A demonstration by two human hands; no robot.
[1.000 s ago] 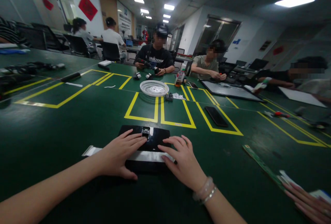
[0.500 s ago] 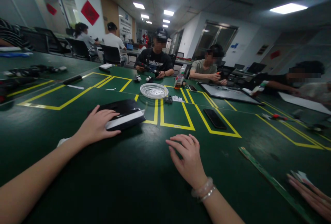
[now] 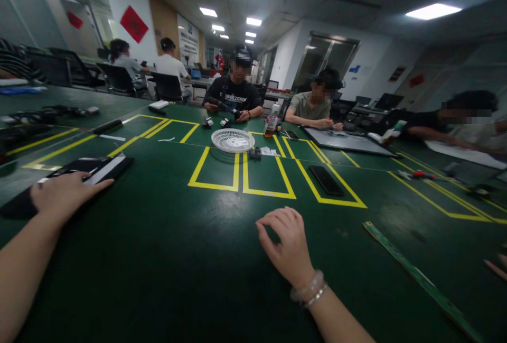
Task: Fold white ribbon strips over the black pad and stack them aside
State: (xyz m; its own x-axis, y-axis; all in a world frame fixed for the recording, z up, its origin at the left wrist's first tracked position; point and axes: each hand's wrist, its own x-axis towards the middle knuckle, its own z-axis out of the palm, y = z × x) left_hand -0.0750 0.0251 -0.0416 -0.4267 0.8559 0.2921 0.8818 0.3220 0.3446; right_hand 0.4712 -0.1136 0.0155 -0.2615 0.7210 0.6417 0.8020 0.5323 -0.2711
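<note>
At the left of the head view, my left hand (image 3: 65,195) is on a flat black pouch-like item (image 3: 18,200) with a white strip across it. Its fingers reach over the item and the thumb points right along the near edge; the palm hides part of it. My right hand (image 3: 284,242), with bracelets at the wrist, is low over the green table (image 3: 190,269). Its fingers are curled and the thumb tip meets the index finger, with nothing visible in them. The nearest thing to it is a yellow tape outline (image 3: 269,194).
A white round basket (image 3: 233,141) stands mid-table, beside small grey parts (image 3: 255,153). A black phone (image 3: 325,179) lies right of them. A long green strip (image 3: 420,277) runs down the right. Across the table, a person (image 3: 233,94) holds a dark tool; other people sit further right.
My left hand has moved left and a little nearer with the black item, which now lies flatter. My right hand's fingers have drawn together. A neighbour's hand has mostly left at the right.
</note>
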